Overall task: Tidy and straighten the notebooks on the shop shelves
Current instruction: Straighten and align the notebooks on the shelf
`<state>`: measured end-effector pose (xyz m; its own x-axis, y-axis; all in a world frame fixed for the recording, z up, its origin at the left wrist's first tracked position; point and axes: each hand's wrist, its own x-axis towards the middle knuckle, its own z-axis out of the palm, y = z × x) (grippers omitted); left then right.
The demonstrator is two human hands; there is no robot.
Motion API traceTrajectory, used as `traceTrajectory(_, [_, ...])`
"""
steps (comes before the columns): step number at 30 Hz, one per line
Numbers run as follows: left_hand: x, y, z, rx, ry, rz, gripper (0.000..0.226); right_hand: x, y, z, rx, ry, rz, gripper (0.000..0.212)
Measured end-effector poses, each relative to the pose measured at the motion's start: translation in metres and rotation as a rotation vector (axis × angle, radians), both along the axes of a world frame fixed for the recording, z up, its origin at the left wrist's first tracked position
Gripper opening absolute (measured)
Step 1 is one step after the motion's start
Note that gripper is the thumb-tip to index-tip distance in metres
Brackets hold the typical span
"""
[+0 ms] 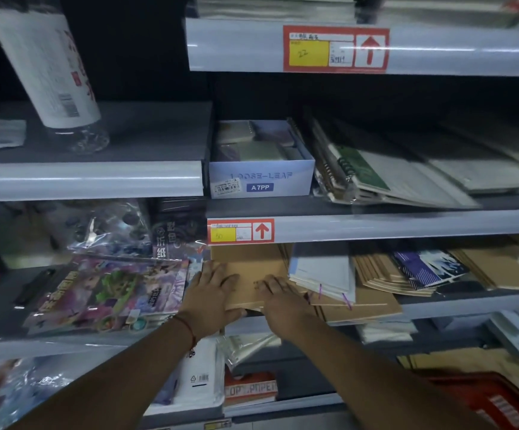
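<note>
A stack of brown kraft-cover notebooks lies on the lower middle shelf under a red price tag. My left hand lies flat on the stack's left side, thumb hooked under its front edge. My right hand rests on the stack's right part with fingers spread. To the right, white-covered notebooks lean slanted over more brown notebooks. Further right sit fanned brown notebooks and a blue-and-white patterned one.
The shelf above holds a "LOOSE-LEAF A7PP" box and slumped spiral notebooks. Colourful wrapped paper packs lie left of the stack. A large bottle stands upper left. Copy paper and a red basket sit below.
</note>
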<state>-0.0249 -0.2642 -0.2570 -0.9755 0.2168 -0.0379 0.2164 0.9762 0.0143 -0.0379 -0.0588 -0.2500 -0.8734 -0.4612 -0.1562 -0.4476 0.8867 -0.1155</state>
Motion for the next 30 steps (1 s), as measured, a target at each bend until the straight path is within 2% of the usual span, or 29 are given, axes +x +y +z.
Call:
traceTrajectory(7, [-0.002,0.003,0.010,0.009,0.005,-0.005,0.102,-0.007,-0.001,-0.001,-0.011,-0.029,-0.013,0.074])
traceTrajectory(14, [0.009,0.002,0.025,0.060,0.038,-0.079,0.083,0.014,0.012,0.027,-0.192,-0.045,-0.055,0.058])
traceTrajectory(18, [0.011,0.011,0.045,0.116,0.117,-0.232,0.069,0.028,0.033,0.043,-0.244,-0.009,-0.139,0.055])
traceTrajectory(24, [0.008,0.077,0.058,0.122,0.035,-0.426,0.063,0.061,0.098,0.054,-0.227,0.065,-0.362,0.055])
traceTrajectory(30, [0.022,0.192,0.072,0.127,-0.076,-0.590,0.082,0.110,0.203,0.056,-0.235,0.064,-0.641,0.060])
